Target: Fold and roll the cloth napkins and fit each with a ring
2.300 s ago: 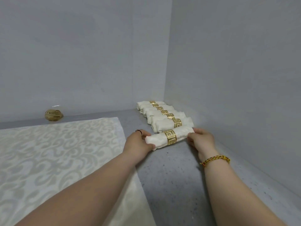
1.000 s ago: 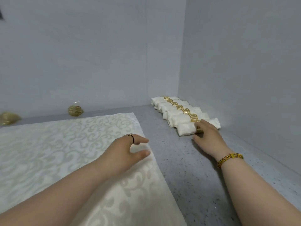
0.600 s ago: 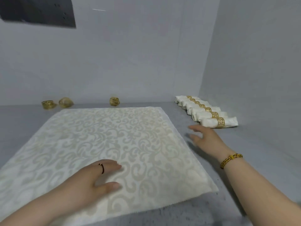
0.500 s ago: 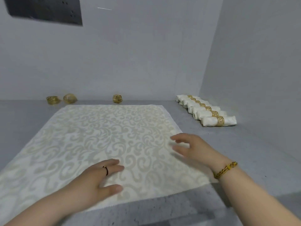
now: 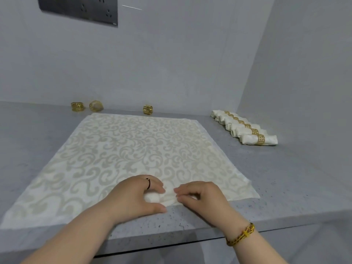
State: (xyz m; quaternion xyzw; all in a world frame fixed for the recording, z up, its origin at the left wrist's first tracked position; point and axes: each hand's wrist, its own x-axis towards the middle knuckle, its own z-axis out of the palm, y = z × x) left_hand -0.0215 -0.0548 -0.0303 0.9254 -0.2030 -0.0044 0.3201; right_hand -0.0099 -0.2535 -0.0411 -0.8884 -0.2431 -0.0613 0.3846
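Flat napkin [image 5: 133, 149]: pale with a scroll pattern, spread open on the grey desk [image 5: 285, 178]. Its near hem runs just inside the desk's front edge.

Your left hand [image 5: 133, 197] sits at the middle of that hem. Fingers curled, thumb low on the desk side, a small raised bunch of cloth pinched between them.

Your right hand [image 5: 202, 197] is just beside it, fingertips curled onto the same lifted fold. Its thumb is hidden, so you cannot tell how it grips. Yellow bracelet [image 5: 242, 235] on that wrist.

Rolled napkins [image 5: 245, 130]: a tight row in the far right corner, each wearing a gold band, rolls touching.

Loose rings [image 5: 147, 109]: three along the back edge. One is behind the cloth's far hem; two are close together toward the left.
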